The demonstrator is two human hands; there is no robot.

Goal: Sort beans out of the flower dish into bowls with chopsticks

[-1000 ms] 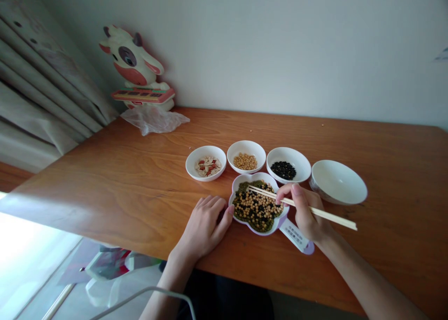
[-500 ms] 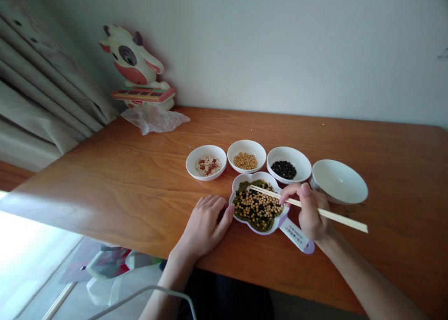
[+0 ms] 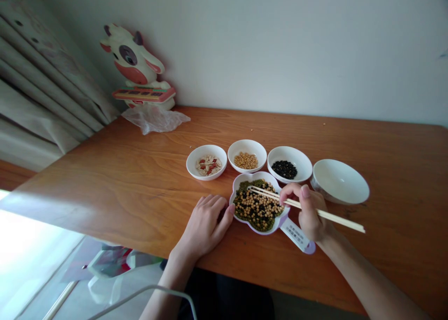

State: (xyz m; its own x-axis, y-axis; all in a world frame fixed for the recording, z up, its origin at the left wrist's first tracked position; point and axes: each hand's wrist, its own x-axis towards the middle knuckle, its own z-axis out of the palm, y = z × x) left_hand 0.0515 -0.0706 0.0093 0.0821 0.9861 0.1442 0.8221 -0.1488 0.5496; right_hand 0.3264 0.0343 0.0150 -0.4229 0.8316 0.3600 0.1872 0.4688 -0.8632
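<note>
On a wooden table, the left hand, thumb apart from fingers, likely steadies the dish from eight o'clock while the right hand clamps its grip on chopsticks.

Tabletop is brown wood-grain, bowls white, dish white and lilac, its beans tan, black and green, chopsticks cream, far wall pale grey.

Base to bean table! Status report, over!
Right hand: holding chopsticks, tips at beans. Left hand: resting against dish. White bowls beyond, not blocking. Over.
</note>
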